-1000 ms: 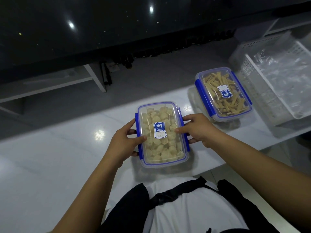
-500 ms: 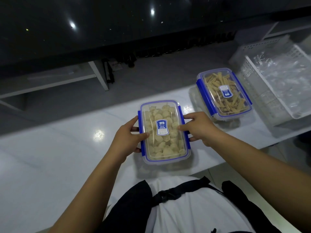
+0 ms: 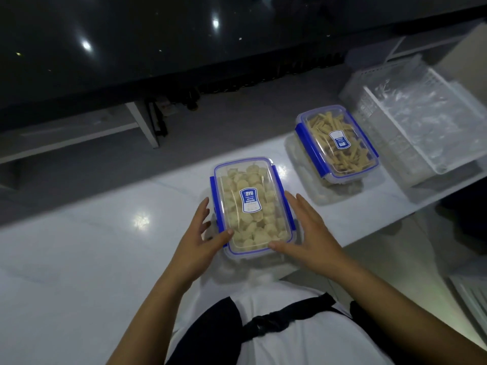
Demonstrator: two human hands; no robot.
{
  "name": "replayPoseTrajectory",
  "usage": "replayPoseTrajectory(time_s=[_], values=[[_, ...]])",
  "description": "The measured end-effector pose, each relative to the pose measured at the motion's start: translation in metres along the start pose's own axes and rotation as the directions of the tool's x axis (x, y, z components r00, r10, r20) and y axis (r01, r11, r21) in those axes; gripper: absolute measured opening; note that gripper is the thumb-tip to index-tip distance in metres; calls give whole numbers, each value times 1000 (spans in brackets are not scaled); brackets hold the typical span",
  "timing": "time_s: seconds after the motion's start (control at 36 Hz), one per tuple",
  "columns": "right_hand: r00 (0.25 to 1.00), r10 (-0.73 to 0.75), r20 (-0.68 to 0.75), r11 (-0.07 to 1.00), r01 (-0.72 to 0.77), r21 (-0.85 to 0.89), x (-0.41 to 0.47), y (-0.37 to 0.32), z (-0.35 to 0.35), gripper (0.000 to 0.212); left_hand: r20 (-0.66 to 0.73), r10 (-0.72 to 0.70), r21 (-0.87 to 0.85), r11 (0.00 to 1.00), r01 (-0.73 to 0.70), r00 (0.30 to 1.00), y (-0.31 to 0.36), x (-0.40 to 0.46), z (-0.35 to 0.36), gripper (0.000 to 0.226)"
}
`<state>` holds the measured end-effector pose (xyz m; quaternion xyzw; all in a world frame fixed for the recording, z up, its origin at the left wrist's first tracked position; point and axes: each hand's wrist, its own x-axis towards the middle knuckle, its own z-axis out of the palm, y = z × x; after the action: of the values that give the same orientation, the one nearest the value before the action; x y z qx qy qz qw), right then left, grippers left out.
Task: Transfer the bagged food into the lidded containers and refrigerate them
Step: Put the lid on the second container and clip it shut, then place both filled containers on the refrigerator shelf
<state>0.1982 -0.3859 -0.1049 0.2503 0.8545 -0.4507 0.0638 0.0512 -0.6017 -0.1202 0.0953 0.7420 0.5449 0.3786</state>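
A clear lidded container (image 3: 252, 204) with blue side clips, full of pale round food pieces, sits on the white counter (image 3: 92, 246) in front of me. My left hand (image 3: 200, 238) lies along its left side with fingers straight and the thumb touching its near left corner. My right hand (image 3: 308, 233) lies along its right side, fingers straight, thumb at the near right corner. A second lidded container (image 3: 336, 143), holding tan strips, stands further right with its clips down.
A white slatted plastic basket (image 3: 395, 143) with crumpled clear bags (image 3: 421, 106) in it stands at the counter's right end. Beyond the counter's far edge is a grey floor with a white table leg (image 3: 143, 125). A large dark glossy surface spans the top.
Both hands have slid back from the side clips toward the container's near corners, and their fingers have straightened. The container stays in place.
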Motion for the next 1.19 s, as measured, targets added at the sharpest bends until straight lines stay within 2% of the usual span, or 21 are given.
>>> replayPoseTrajectory(time_s=[0.06,0.08,0.17,0.28,0.36,0.42,0.56,0.64,0.78,0.89,0.94,1.06,1.19], values=[[1000,4,10,999,-4,-54,-2,-2,4,109,39,62,22,998,-63,997,2,-1,2,80],[1000,-10,11,1000,10,-2,-3,-4,5,106,58,79,28,996,-81,995,3,0,3,79],[1000,-17,-16,952,21,304,-2,-6,11,85,68,61,-31,998,-59,996,2,5,1,83],[964,261,-61,829,-191,526,6,-9,13,75,98,3,-187,982,16,995,1,12,1,77],[927,375,-5,665,-265,698,16,-13,8,47,75,-71,-290,953,90,995,1,16,2,59],[920,390,33,619,-288,731,20,-19,5,34,98,-116,-320,937,142,988,0,19,0,45],[879,471,71,571,-365,735,27,-22,-7,25,159,-159,-344,916,206,974,7,27,-5,61],[859,506,76,537,-383,751,26,-23,-12,32,161,-166,-349,912,214,973,10,28,-3,61],[863,503,54,437,-308,845,2,-18,-28,34,216,-86,-348,924,159,973,26,24,5,61],[917,398,6,402,-180,898,-45,-5,-56,31,317,-18,-295,948,116,948,47,12,22,69],[930,366,-14,378,-135,916,-70,7,-72,40,361,8,-258,962,91,932,58,5,40,70],[921,380,-82,398,-83,914,-118,33,-105,42,461,45,-204,977,56,886,79,-7,93,64],[874,431,-224,429,20,903,-185,81,-136,38,600,25,-141,987,75,800,96,-16,182,71]])
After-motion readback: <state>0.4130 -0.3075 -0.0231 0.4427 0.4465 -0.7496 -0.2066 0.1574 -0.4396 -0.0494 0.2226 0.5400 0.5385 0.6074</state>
